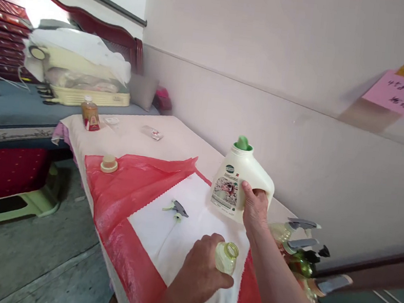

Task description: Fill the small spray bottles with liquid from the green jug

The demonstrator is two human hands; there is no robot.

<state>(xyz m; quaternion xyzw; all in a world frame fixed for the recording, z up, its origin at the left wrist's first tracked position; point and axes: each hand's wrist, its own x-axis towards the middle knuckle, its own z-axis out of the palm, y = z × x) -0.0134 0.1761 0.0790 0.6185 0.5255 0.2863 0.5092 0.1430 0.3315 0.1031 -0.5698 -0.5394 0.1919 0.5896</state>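
My right hand (254, 206) grips the handle of a white detergent jug (237, 180) with an open green spout, held upright above the white cloth (177, 232). My left hand (202, 269) is wrapped round a small clear yellowish bottle (228, 257) whose mouth is open, standing on the white cloth. A detached spray trigger head (177, 209) with its tube lies on the cloth to the left of both hands. A cream-coloured cap (109, 163) sits on the red sheet (123, 191) farther left.
Several spray bottles (299, 244) with grey triggers stand at the right by the wall. A small brown bottle (90, 115) and a clear packet (152, 132) lie at the table's far end. A bed with bundles (79, 67) is beyond; a pink note (400, 92) hangs on the wall.
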